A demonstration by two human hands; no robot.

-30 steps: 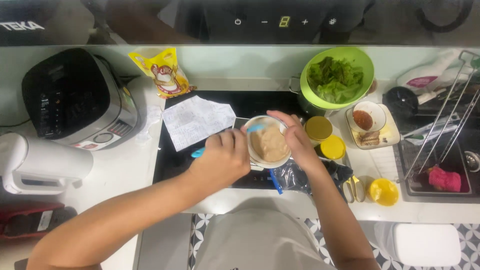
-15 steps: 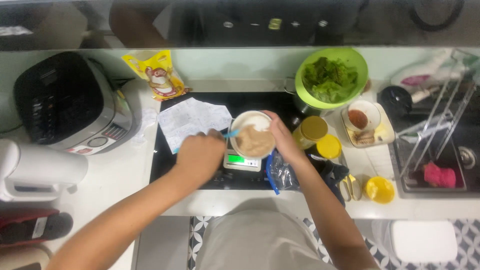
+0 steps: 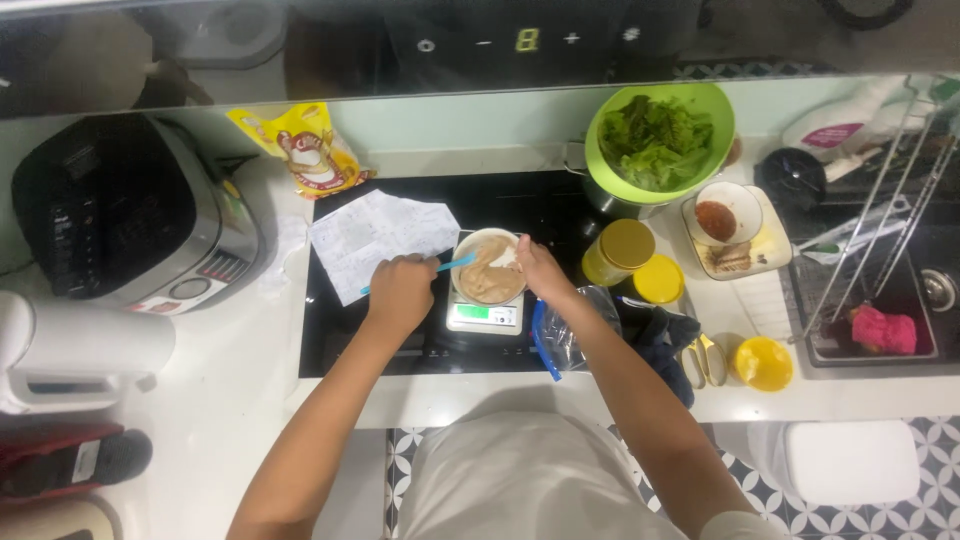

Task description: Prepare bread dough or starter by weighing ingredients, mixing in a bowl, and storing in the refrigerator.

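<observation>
At the front middle of the tabletop, the left hand (image 3: 400,292) is now pinching a blue spatula (image 3: 440,266) into the white bowl (image 3: 489,268), which has settled on the small scale (image 3: 484,315) since a moment ago. The right hand (image 3: 535,272) is cupping the bowl's rim. Brown batter streaked with white is filling it; behind, a green bowl (image 3: 662,140) is holding lettuce.

Green salad bowl (image 3: 660,140), yellow jar (image 3: 618,250) (lidded), rice cooker (image 3: 120,215).
</observation>
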